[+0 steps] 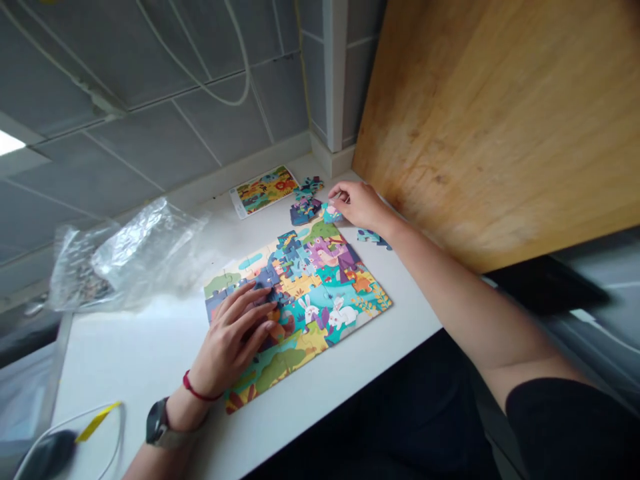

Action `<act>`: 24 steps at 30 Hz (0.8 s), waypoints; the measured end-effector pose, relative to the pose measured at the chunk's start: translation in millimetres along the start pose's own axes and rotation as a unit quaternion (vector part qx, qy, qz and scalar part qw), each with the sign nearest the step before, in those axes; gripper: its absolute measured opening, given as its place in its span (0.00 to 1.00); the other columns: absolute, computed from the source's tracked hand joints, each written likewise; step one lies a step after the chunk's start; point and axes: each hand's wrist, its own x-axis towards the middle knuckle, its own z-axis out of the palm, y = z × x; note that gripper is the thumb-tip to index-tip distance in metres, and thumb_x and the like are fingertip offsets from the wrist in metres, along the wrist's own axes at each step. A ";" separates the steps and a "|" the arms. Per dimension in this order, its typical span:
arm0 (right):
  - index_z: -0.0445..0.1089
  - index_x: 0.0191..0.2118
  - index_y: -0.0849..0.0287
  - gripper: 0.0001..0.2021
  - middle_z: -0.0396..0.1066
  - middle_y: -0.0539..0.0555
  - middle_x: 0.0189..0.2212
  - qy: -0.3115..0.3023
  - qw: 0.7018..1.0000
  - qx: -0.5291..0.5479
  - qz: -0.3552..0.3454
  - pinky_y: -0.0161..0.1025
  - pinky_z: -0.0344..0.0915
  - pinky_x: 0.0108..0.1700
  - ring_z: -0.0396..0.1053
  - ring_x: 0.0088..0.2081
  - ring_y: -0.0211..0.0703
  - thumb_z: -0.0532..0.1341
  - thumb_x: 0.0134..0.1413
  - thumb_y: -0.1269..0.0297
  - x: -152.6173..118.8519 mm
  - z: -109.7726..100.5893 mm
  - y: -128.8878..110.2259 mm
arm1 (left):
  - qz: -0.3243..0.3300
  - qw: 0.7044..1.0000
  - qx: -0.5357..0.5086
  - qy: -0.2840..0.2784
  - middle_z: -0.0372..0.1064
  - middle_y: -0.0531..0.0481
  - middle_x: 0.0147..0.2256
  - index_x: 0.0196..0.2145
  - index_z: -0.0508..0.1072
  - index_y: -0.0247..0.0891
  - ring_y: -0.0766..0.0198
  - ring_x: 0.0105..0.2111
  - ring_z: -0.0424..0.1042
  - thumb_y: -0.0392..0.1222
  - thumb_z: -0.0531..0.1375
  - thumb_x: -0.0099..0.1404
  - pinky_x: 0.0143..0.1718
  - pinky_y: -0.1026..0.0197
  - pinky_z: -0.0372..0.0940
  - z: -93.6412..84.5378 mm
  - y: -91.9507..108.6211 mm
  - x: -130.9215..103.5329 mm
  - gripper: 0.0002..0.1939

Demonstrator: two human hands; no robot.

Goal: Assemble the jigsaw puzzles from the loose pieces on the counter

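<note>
A colourful jigsaw puzzle [305,300] with white rabbits, birds and trees lies on the white table, most of its picture joined together. My left hand [233,337] rests on the puzzle's left part with fingers stretched out, covering some of it. Beyond the puzzle's far right corner, my right hand [357,203] pinches a teal and pink puzzle piece [332,213]. Beside that hand is a small pile of loose puzzle pieces [305,208]. More loose pieces [369,235] lie under my right forearm, partly hidden by it.
A picture card [267,189] lies near the wall behind the puzzle. Crumpled clear plastic bags [140,247] sit at the table's left. A wooden panel [500,120] stands along the right side. A dark computer mouse [47,457] and a white cable are at lower left.
</note>
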 end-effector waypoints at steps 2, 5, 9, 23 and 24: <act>0.80 0.43 0.59 0.06 0.79 0.51 0.32 0.029 0.999 0.025 -0.011 0.40 0.68 0.44 0.75 0.35 0.43 0.70 0.61 0.68 3.3 -1.5 0.4 | 0.008 1.000 0.006 -0.001 0.72 0.44 0.62 0.58 0.75 0.48 0.43 0.68 0.64 0.40 0.58 0.77 0.63 0.33 0.69 -1.4 1.3 1.0 0.15; 0.79 0.45 0.61 0.08 0.80 0.53 0.37 0.100 0.991 0.070 -0.049 0.39 0.68 0.47 0.75 0.39 0.43 0.67 0.66 0.64 8.5 -9.7 1.6 | 0.021 1.000 0.016 0.007 0.72 0.44 0.61 0.58 0.74 0.48 0.44 0.67 0.65 0.36 0.57 0.76 0.63 0.35 0.70 -5.1 6.5 2.7 0.16; 0.78 0.41 0.62 0.16 0.78 0.53 0.34 0.170 0.974 0.136 -0.068 0.37 0.67 0.43 0.75 0.37 0.42 0.61 0.72 0.53 17.1 -19.8 11.9 | 0.042 0.999 0.010 0.016 0.75 0.44 0.58 0.59 0.73 0.49 0.47 0.64 0.69 0.33 0.58 0.76 0.59 0.39 0.73 -16.6 31.7 5.5 0.18; 0.79 0.34 0.60 0.23 0.80 0.56 0.30 0.089 0.993 0.071 0.006 0.38 0.65 0.38 0.76 0.34 0.46 0.54 0.73 0.52 22.5 0.1 34.9 | 0.086 0.988 0.110 -0.073 0.82 0.45 0.48 0.51 0.79 0.43 0.55 0.45 0.81 0.48 0.56 0.79 0.49 0.50 0.76 -51.1 61.9 118.8 0.14; 0.79 0.34 0.60 0.22 0.81 0.56 0.30 0.089 0.994 0.058 0.002 0.39 0.65 0.38 0.76 0.34 0.47 0.55 0.72 0.53 21.3 0.3 34.2 | 0.055 0.986 0.131 -0.091 0.81 0.45 0.50 0.54 0.79 0.43 0.54 0.46 0.81 0.50 0.57 0.79 0.50 0.49 0.76 -51.4 52.6 135.1 0.15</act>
